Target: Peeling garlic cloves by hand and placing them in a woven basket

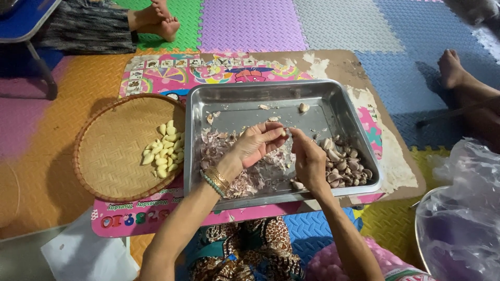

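Pale garlic clove (284,132) pinched between the fingers of both hands over a rectangular steel tray (333,99).

Fingers (271,136) of the left hand (253,145) close narrowly on one end of the clove, and fingers of the right hand (308,158) meet it from the other side, nails at the skin; the peeling step looks to be in hand, and the next move calls for a firm pinch and a pull to strip the husk. Below lies a heap of purplish papery skins (237,166); unpeeled cloves (344,164) sit in the tray's right corner. Peeled cream cloves (164,151) rest in a round woven bamboo basket (104,151) just left of the tray, both on a low colourful counter (156,70) over foam floor mats (250,23).
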